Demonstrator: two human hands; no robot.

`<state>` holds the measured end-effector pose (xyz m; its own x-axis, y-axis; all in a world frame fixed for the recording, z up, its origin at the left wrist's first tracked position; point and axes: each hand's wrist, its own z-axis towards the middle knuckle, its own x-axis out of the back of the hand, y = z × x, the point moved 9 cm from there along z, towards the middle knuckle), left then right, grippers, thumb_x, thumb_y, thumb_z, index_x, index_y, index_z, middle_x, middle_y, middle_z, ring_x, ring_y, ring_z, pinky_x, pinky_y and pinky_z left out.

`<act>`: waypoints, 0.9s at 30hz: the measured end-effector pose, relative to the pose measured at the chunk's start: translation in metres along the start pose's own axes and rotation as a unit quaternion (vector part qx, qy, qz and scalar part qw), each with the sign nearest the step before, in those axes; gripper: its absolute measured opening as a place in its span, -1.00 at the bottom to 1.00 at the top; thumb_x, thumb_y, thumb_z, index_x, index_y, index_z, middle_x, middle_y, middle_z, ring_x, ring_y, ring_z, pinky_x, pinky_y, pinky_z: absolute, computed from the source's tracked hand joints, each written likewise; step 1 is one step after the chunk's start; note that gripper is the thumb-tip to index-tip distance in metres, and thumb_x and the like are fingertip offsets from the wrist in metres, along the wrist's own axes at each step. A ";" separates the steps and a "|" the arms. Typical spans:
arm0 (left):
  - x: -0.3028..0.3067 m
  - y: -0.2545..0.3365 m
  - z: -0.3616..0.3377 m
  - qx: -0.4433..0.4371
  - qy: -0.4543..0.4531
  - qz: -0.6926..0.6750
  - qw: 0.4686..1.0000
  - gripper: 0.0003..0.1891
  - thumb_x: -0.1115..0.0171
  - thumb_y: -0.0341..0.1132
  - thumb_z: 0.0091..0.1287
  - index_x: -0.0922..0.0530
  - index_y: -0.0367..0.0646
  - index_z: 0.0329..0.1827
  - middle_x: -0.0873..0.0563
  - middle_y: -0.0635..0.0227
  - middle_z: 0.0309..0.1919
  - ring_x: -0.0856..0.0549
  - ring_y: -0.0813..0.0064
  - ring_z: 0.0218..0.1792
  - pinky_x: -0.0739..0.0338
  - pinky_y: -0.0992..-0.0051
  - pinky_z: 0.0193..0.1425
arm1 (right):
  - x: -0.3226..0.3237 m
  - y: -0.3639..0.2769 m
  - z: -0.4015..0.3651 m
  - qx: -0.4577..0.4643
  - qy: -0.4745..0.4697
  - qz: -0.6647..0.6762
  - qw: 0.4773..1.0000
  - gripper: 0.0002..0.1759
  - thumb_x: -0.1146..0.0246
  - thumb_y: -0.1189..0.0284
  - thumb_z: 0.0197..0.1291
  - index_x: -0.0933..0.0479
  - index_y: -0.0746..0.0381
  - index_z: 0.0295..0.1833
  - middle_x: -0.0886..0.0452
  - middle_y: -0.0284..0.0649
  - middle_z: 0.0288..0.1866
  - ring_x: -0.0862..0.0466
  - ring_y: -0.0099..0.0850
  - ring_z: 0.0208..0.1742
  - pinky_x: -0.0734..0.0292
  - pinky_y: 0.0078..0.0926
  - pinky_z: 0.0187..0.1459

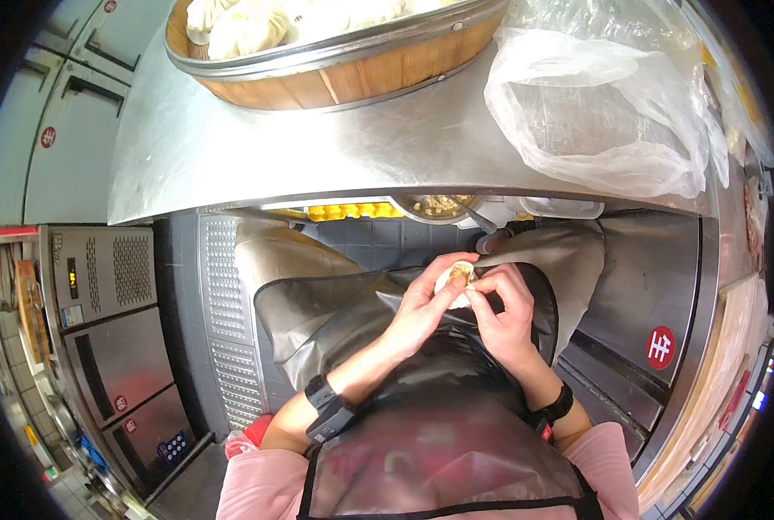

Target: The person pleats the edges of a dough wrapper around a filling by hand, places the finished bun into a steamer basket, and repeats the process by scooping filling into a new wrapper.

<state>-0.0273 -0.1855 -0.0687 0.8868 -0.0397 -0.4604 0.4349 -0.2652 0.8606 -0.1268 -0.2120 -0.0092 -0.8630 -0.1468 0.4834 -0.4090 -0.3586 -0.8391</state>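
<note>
Pale dough dumpling (453, 281) cupped in the closed left hand (422, 314), its rim pinched by the right hand (501, 310); small, even pleats should seal the filling (462, 272) best.

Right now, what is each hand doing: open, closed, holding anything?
Left hand: closed around a filled dough piece, cradling it.
Right hand: closed, fingertips pinching the edge of the same piece.
</note>
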 end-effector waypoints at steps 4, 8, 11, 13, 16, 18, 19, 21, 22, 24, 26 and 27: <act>0.009 -0.016 0.001 0.028 0.062 -0.131 0.989 -0.76 -0.07 -0.34 0.41 -0.50 -0.22 0.07 -0.61 0.39 -0.06 -0.53 0.64 -0.05 -0.43 0.57 0.08 | -0.005 -0.001 -0.001 0.013 -0.015 -0.025 0.999 -0.86 -0.33 0.58 -0.06 -0.47 0.26 -0.42 -0.49 -0.19 -0.43 -0.51 -0.21 -0.35 -0.41 -0.31 -0.28; 0.011 -0.026 0.001 0.044 0.095 -0.168 0.980 -0.80 -0.09 -0.39 0.39 -0.53 -0.24 0.00 -0.65 0.34 -0.10 -0.57 0.61 -0.08 -0.44 0.57 0.07 | -0.006 -0.006 -0.004 0.093 -0.012 -0.083 0.992 -0.90 -0.29 0.55 -0.02 -0.49 0.23 -0.37 -0.50 -0.22 -0.40 -0.50 -0.23 -0.35 -0.38 -0.30 -0.26; 0.009 -0.023 0.002 0.042 0.095 -0.158 0.982 -0.81 -0.08 -0.40 0.39 -0.52 -0.25 -0.01 -0.64 0.35 -0.12 -0.56 0.62 -0.09 -0.44 0.59 0.06 | -0.002 -0.029 -0.007 0.186 -0.018 -0.119 0.975 -0.88 -0.30 0.55 -0.03 -0.52 0.23 -0.33 -0.52 -0.24 -0.38 -0.51 -0.25 -0.35 -0.37 -0.30 -0.28; 0.008 -0.018 0.002 0.023 0.084 -0.140 0.986 -0.82 -0.07 -0.40 0.39 -0.52 -0.24 -0.02 -0.64 0.36 -0.13 -0.56 0.63 -0.10 -0.43 0.60 0.05 | -0.002 -0.034 -0.008 0.227 -0.033 -0.125 0.965 -0.85 -0.31 0.54 -0.04 -0.53 0.24 -0.29 -0.53 -0.26 -0.35 -0.51 -0.26 -0.34 -0.36 -0.31 -0.27; 0.008 -0.021 0.001 0.048 0.072 -0.140 0.986 -0.84 -0.06 -0.42 0.38 -0.52 -0.23 -0.05 -0.62 0.37 -0.13 -0.54 0.64 -0.10 -0.41 0.62 0.04 | 0.002 -0.026 0.002 0.139 -0.044 -0.154 0.977 -0.85 -0.30 0.50 0.01 -0.51 0.23 -0.26 -0.51 -0.23 -0.30 -0.50 -0.24 -0.26 -0.35 -0.28 -0.22; 0.006 -0.028 -0.001 0.078 0.054 -0.138 0.986 -0.83 -0.04 -0.39 0.38 -0.49 -0.22 -0.04 -0.62 0.32 -0.12 -0.56 0.57 -0.11 -0.43 0.55 0.03 | 0.000 -0.024 0.002 0.138 -0.054 -0.156 0.977 -0.84 -0.29 0.50 0.01 -0.51 0.22 -0.25 -0.49 -0.23 -0.30 -0.49 -0.23 -0.25 -0.35 -0.27 -0.21; 0.006 -0.028 -0.002 0.079 0.055 -0.139 0.986 -0.83 -0.04 -0.39 0.38 -0.49 -0.22 -0.04 -0.62 0.32 -0.12 -0.56 0.57 -0.11 -0.43 0.55 0.03 | -0.002 -0.022 0.002 0.136 -0.063 -0.158 0.976 -0.84 -0.29 0.51 0.01 -0.50 0.22 -0.25 -0.48 -0.22 -0.31 -0.49 -0.22 -0.25 -0.34 -0.26 -0.21; 0.006 -0.028 0.000 0.085 0.059 -0.151 0.983 -0.82 0.02 -0.39 0.35 -0.48 -0.24 -0.07 -0.60 0.38 -0.21 -0.55 0.61 -0.18 -0.43 0.57 -0.04 | -0.005 -0.022 -0.003 0.165 -0.082 -0.157 0.970 -0.82 -0.29 0.51 -0.01 -0.49 0.23 -0.24 -0.46 -0.23 -0.32 -0.48 -0.22 -0.27 -0.34 -0.26 -0.22; 0.004 -0.026 0.000 0.085 0.059 -0.151 0.983 -0.82 0.02 -0.39 0.35 -0.48 -0.24 -0.07 -0.60 0.38 -0.21 -0.55 0.61 -0.18 -0.43 0.57 -0.04 | -0.007 -0.023 -0.006 0.177 -0.086 -0.160 0.967 -0.82 -0.29 0.52 -0.01 -0.49 0.23 -0.25 -0.46 -0.23 -0.32 -0.48 -0.22 -0.27 -0.34 -0.26 -0.22; 0.003 -0.020 -0.001 0.085 0.061 -0.165 0.981 -0.79 0.08 -0.39 0.33 -0.49 -0.25 -0.09 -0.60 0.39 -0.20 -0.55 0.64 -0.20 -0.43 0.62 -0.10 | -0.008 -0.025 -0.007 0.191 -0.091 -0.162 0.964 -0.82 -0.29 0.52 -0.02 -0.49 0.23 -0.25 -0.46 -0.23 -0.32 -0.48 -0.23 -0.27 -0.34 -0.27 -0.22; 0.004 -0.021 -0.002 0.088 0.049 -0.146 0.984 -0.77 0.09 -0.39 0.33 -0.49 -0.27 -0.07 -0.60 0.37 -0.18 -0.55 0.64 -0.20 -0.43 0.62 -0.10 | -0.007 -0.033 -0.008 0.216 -0.087 -0.145 0.962 -0.82 -0.29 0.53 -0.04 -0.49 0.24 -0.27 -0.46 -0.23 -0.33 -0.48 -0.23 -0.28 -0.34 -0.28 -0.21; 0.004 -0.022 -0.002 0.091 0.035 -0.126 0.987 -0.75 0.10 -0.39 0.32 -0.49 -0.28 -0.06 -0.60 0.35 -0.16 -0.56 0.63 -0.20 -0.44 0.63 -0.11 | -0.006 -0.037 -0.006 0.216 -0.087 -0.146 0.961 -0.82 -0.29 0.53 -0.04 -0.49 0.24 -0.27 -0.46 -0.23 -0.33 -0.48 -0.23 -0.28 -0.34 -0.28 -0.21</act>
<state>-0.0333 -0.1778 -0.0894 0.7649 0.1145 -0.6338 0.6139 -0.4273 0.6637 -0.1082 -0.1926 0.0170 -0.6520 -0.1214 0.7484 -0.4316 -0.7522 -0.4980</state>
